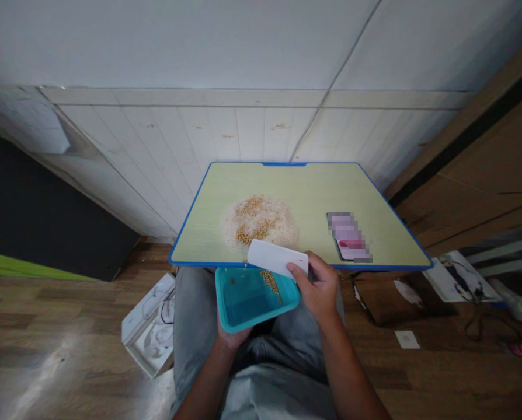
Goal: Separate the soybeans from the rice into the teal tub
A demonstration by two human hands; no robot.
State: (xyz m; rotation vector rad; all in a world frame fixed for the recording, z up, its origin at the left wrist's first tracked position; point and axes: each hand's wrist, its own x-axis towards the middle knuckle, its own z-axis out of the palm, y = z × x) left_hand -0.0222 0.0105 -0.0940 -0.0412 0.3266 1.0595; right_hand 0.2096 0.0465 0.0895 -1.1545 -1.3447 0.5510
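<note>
My right hand pinches the end of a white plastic scraper, thumb on top. The scraper slants across the table's near edge, its far end close to the grain pile. Beneath it, a teal plastic tub is held tilted against that edge. My left hand supports the tub from below; most of its fingers are hidden. Inside the tub lies a streak of yellow soybeans. On the table, more soybeans are mixed with white rice in a spread heap. A few beans sit at the table's rim.
The small folding table has a blue edge and stands against a white panelled wall. A phone lies on its right side. An open white box is on the floor at left; cardboard stands at right.
</note>
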